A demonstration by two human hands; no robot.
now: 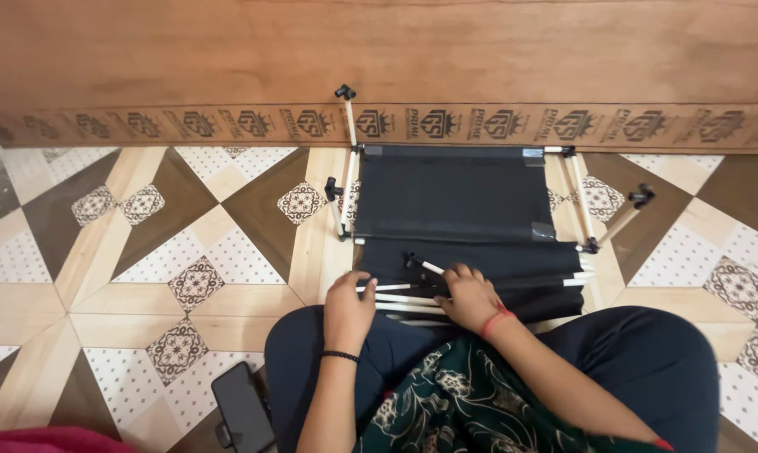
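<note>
A folding rack of black fabric panels (450,193) and white rods with black connectors lies on the floor in front of my crossed legs. A bundle of white rods (404,300) rests along its near edge. My left hand (348,309) grips the left end of that bundle; a black bracelet is on the wrist. My right hand (469,296) lies over the middle of the rods, fingers curled onto them; a red band is on the wrist. One short rod with a black cap (421,264) sticks up just beyond my right hand.
A wooden panel (379,50) with a printed strip runs across the far side. The floor is patterned tile (144,252). A dark phone (243,411) lies by my left knee. Red cloth (35,440) shows at the bottom left corner.
</note>
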